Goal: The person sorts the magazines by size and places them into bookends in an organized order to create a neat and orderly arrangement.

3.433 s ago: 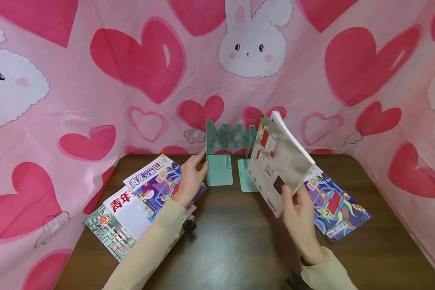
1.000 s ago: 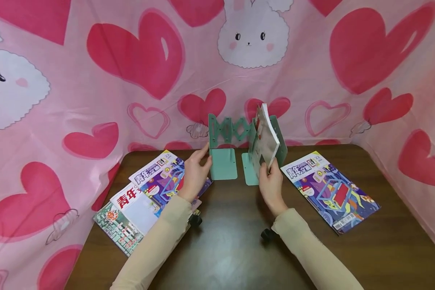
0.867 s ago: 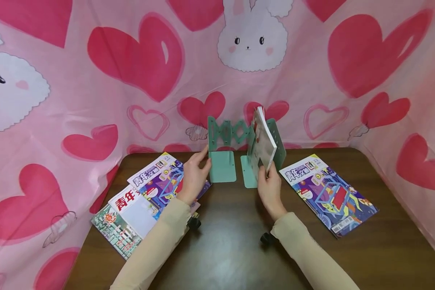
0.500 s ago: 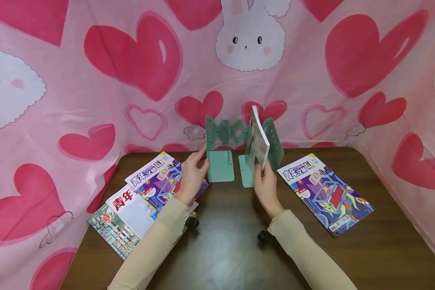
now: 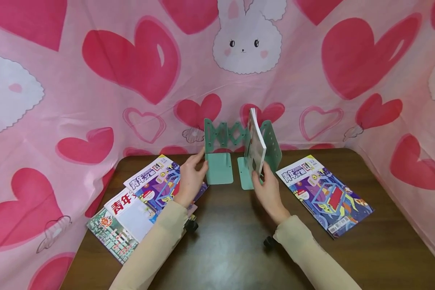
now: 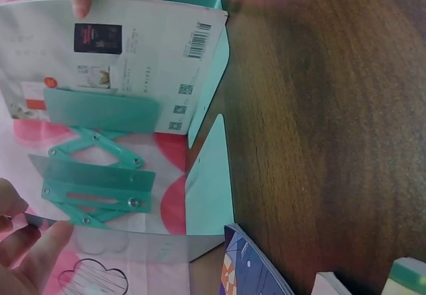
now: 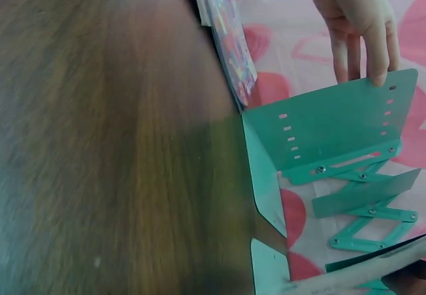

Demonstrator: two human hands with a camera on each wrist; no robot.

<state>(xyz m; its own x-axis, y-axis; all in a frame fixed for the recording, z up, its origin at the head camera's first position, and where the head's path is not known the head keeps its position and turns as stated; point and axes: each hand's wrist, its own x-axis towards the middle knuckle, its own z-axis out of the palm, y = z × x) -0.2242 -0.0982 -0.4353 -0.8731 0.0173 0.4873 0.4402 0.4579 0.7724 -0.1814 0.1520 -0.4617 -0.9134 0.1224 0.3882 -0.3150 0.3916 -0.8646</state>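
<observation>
Our right hand [image 5: 270,193] pinches magazine [image 5: 258,149], 1 o'clock; left hand [image 5: 191,179] pinches expandable bookend [image 5: 219,169], 12 o'clock. Magazine's likely light, bendy; grip near edge.

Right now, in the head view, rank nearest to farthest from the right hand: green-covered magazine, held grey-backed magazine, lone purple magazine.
1. Held grey-backed magazine: in the right hand.
2. Lone purple magazine: lying flat, right side.
3. Green-covered magazine: lying on the far left.
</observation>
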